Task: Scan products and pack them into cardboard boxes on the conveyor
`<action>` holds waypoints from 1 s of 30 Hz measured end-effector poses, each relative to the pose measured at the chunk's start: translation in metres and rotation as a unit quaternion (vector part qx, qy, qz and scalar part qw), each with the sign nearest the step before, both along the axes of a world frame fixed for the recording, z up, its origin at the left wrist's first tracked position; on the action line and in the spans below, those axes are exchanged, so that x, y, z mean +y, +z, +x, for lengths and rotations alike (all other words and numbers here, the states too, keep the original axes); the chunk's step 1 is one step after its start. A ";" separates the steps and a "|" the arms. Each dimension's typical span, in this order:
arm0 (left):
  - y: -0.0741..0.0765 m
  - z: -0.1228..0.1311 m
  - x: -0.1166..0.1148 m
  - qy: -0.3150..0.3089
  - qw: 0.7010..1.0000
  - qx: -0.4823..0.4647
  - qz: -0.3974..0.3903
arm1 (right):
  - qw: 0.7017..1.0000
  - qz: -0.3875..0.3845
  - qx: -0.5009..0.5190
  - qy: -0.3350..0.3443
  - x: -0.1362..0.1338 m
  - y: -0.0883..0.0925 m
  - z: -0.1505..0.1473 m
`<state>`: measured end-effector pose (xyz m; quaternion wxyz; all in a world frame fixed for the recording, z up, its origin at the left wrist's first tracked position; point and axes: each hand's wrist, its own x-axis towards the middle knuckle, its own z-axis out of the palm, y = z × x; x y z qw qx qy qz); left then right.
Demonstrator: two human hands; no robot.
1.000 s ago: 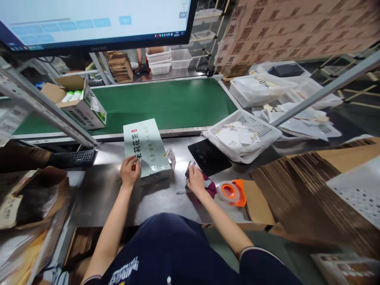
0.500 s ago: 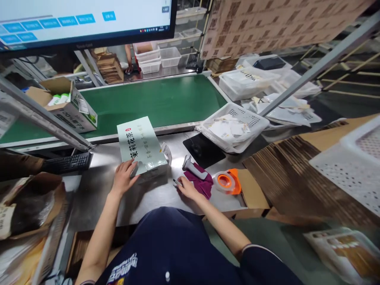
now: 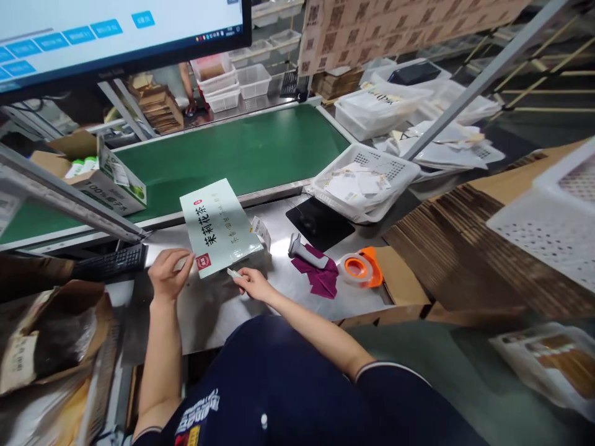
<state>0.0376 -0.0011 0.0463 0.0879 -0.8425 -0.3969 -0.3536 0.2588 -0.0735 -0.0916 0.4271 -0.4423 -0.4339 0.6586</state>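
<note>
A pale green flat box point(image 3: 218, 225) with dark printed characters lies on the steel bench. My left hand point(image 3: 168, 273) rests against its near left corner, fingers curled at the edge. My right hand point(image 3: 251, 284) is closed on a small slim tool point(image 3: 233, 272), maybe a cutter, whose tip sits at the box's near edge. A small white tag point(image 3: 261, 231) hangs off the box's right side. To the right a grey handheld scanner point(image 3: 300, 249) lies on a magenta cloth point(image 3: 321, 280), with an orange tape dispenser point(image 3: 362, 267) beyond it.
A green conveyor belt point(image 3: 242, 152) runs behind the bench, carrying an open carton point(image 3: 95, 181) at left. A monitor point(image 3: 93, 31) hangs above. White baskets point(image 3: 367, 179) of labels, a black mouse pad point(image 3: 320, 222), a keyboard point(image 3: 109, 261) and flattened cardboard stacks point(image 3: 465, 248) surround the bench.
My right hand left the scanner on the cloth, picked up the slim tool from the bench and moved left to the box's near edge. My left hand slid to the box's near corner.
</note>
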 end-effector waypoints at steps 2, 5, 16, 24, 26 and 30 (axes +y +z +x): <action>0.003 0.005 -0.001 -0.020 0.995 0.078 -0.063 | 1.000 -0.001 0.008 0.008 0.000 0.002 -0.003; -0.014 0.017 -0.003 -0.038 0.953 0.246 -0.171 | 1.000 -0.007 0.011 0.001 -0.001 0.003 -0.005; -0.049 0.012 -0.002 -0.040 0.955 0.265 -0.128 | 1.000 -0.020 0.011 -0.010 0.008 0.017 -0.015; -0.063 0.012 -0.009 -0.024 0.973 0.214 -0.080 | 0.992 -0.041 0.036 -0.117 0.004 0.007 -0.011; -0.066 0.012 -0.010 -0.036 0.978 0.198 -0.047 | 0.991 -0.048 0.036 -0.122 0.001 0.004 -0.004; -0.072 0.011 -0.011 -0.067 0.984 0.165 0.024 | 0.989 -0.070 0.043 -0.121 -0.006 0.005 0.004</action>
